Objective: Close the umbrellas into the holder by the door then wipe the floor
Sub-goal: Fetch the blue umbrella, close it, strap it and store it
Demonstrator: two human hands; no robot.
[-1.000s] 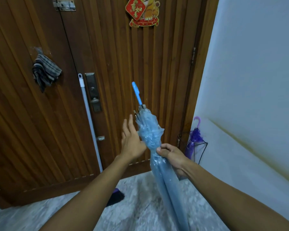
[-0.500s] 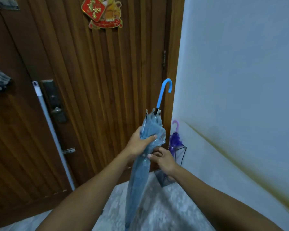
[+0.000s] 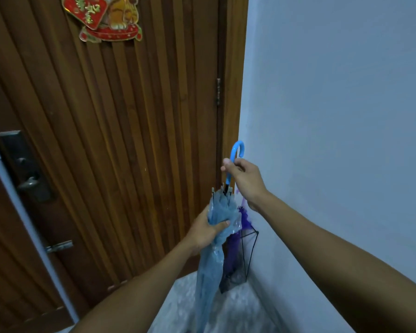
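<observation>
A folded translucent blue umbrella [image 3: 210,267] hangs upright with its curved blue handle on top and its tip out of frame below. My left hand [image 3: 205,230] grips the bunched canopy near its upper end. My right hand [image 3: 244,180] pinches the blue handle just under the hook. Right behind the blue umbrella, a black wire holder [image 3: 249,255] stands in the corner between door and wall, with a purple umbrella [image 3: 235,246] inside it.
The wooden slatted door [image 3: 130,140] fills the left, with a lock plate and lever [image 3: 25,169] and a white mop pole [image 3: 17,195] leaning on it. A pale wall [image 3: 334,140] runs along the right. Marbled floor [image 3: 238,306] lies below.
My right hand has left the canopy and risen to the blue handle. The view has shifted right and closer to the corner holder. My left hand keeps its hold on the canopy.
</observation>
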